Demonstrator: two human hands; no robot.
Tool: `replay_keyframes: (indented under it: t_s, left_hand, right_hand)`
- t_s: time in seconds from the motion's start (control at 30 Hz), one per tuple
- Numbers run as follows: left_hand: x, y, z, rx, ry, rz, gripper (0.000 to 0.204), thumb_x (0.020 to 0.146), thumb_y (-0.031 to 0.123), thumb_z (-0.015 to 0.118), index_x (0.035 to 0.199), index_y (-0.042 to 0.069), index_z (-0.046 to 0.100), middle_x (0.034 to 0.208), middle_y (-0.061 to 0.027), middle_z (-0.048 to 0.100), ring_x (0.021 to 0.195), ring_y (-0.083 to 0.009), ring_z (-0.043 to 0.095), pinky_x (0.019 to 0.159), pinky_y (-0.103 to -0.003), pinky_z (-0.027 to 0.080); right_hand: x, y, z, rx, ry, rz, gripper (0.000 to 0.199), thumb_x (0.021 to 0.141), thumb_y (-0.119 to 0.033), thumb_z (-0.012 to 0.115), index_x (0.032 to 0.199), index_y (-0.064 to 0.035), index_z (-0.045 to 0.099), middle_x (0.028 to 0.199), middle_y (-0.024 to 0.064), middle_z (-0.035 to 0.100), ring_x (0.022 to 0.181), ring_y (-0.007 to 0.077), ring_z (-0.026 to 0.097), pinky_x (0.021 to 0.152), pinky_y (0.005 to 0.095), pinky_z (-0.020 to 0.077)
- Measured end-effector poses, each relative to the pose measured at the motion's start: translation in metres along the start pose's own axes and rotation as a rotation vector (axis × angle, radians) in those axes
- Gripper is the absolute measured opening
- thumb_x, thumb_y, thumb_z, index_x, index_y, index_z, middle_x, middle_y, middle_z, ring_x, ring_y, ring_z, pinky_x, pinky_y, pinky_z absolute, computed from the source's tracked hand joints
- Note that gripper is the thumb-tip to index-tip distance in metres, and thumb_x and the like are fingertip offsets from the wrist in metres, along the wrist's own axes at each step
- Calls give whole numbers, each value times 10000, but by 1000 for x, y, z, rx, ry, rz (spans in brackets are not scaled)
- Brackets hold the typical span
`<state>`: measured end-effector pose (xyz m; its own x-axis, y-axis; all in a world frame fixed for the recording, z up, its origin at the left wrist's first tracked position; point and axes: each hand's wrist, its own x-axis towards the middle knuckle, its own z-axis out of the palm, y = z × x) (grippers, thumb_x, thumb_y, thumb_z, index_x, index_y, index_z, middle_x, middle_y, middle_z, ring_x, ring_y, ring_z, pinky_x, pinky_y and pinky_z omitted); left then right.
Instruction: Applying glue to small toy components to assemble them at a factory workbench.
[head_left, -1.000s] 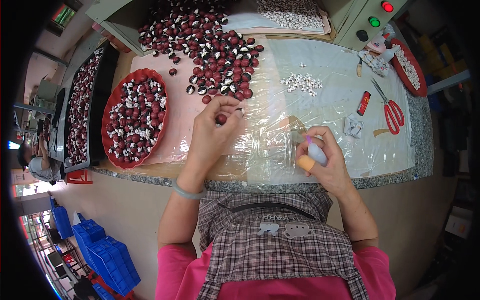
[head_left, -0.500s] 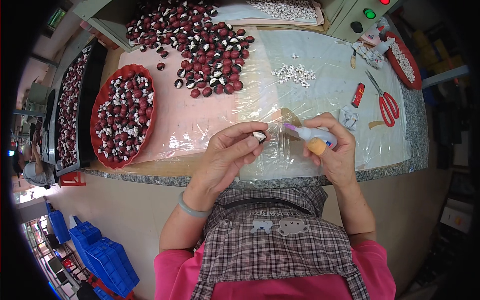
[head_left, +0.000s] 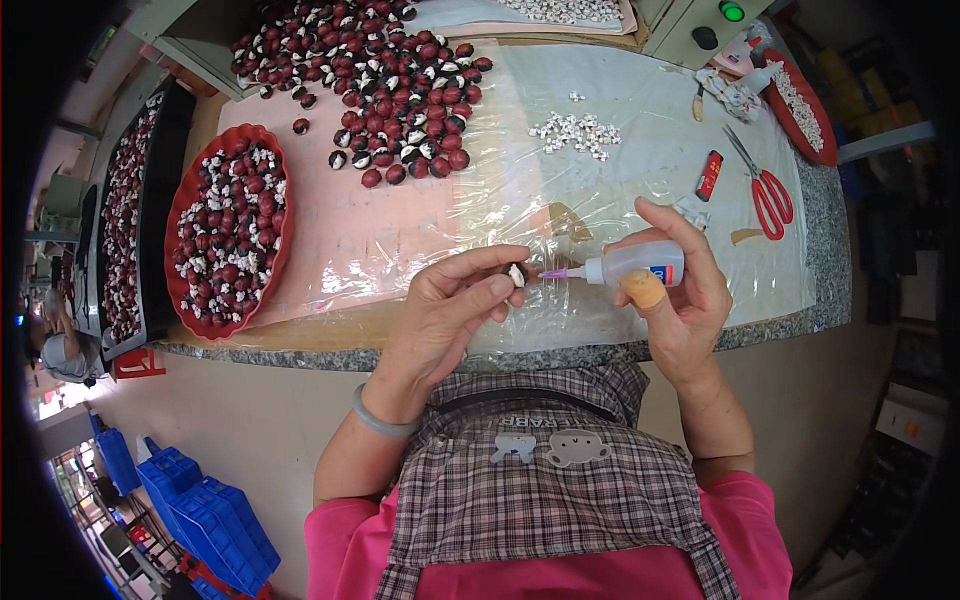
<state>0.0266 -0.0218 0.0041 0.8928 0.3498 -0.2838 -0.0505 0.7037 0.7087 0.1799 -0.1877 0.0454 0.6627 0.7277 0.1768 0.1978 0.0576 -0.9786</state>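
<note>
- Your left hand (head_left: 445, 305) is clamped on one small dark piece with a white patch (head_left: 516, 275), pinched between thumb and index finger, above the desk (head_left: 825, 265).
- The piece sits at the fingertips of that hand, its white patch in view; part of it is hidden by your fingers.
- Your right hand (head_left: 680, 290) is clamped around a translucent squeeze bottle (head_left: 640, 263); its thumb wears a tan finger cover (head_left: 642, 288).
- You hold the bottle nearly level, with its purple nozzle (head_left: 562, 272) aimed left. The tip is just beside the dark piece; whether they touch, you cannot be told from this view.
- Your two hands are apart, the nozzle lying between them.
- Beyond your left hand is a heap of dark red and black balls (head_left: 400, 110), many showing white.
- Farther from you than the bottle, a loose cluster of small white pieces (head_left: 575, 135) lies on the clear plastic sheet (head_left: 500, 215).
- To your left stands a red scalloped tray (head_left: 285, 225) filled with red balls and white pieces, near a long black tray (head_left: 165, 200).
- To your right lie red-handled scissors (head_left: 772, 205) and a red lighter (head_left: 710, 176).
</note>
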Motion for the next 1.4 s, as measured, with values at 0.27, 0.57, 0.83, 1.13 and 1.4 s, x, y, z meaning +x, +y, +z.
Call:
replay_keyframes:
  t_s: [0.27,0.57,0.83,1.13,1.4]
  left_hand:
    - [-1,-3,-2,6,15,-38,321,893,53,632,1196,-50,605,916,-77,644,785,-102,573,668,-207,453]
    - [-1,-3,-3,9,10,-48,321,894,62,635,1195,-49,608,906,-76,638,773,-91,565,662,-197,449]
    - [2,-2,-7,2,-42,-55,293,901,47,629,1188,-13,630,933,-60,661,817,-100,603,705,-211,482]
    - [-2,0,-11,4,-46,-25,324,893,32,625,1213,-12,600,1046,-84,644,837,-105,599,730,-207,485]
    - [1,2,-13,14,-35,-13,323,902,22,609,1222,-14,586,1045,-101,652,839,-116,609,746,-218,502]
  right_hand:
    - [-1,1,1,-292,-74,-189,502,917,-201,630,1334,27,466,947,130,657,717,111,594,623,222,497]
    - [0,-4,6,-344,-52,-197,498,831,-143,720,1268,15,542,930,143,683,836,217,679,745,300,529]
    - [2,-5,5,-380,-74,-267,479,813,-97,719,1245,24,550,951,158,677,850,227,681,743,304,533]
    - [20,4,-21,197,65,30,328,822,9,684,1101,-7,513,1046,137,615,777,174,632,622,257,516]
    - [69,33,-37,36,91,319,290,804,-26,686,1069,-18,569,913,91,624,795,151,639,682,268,526]
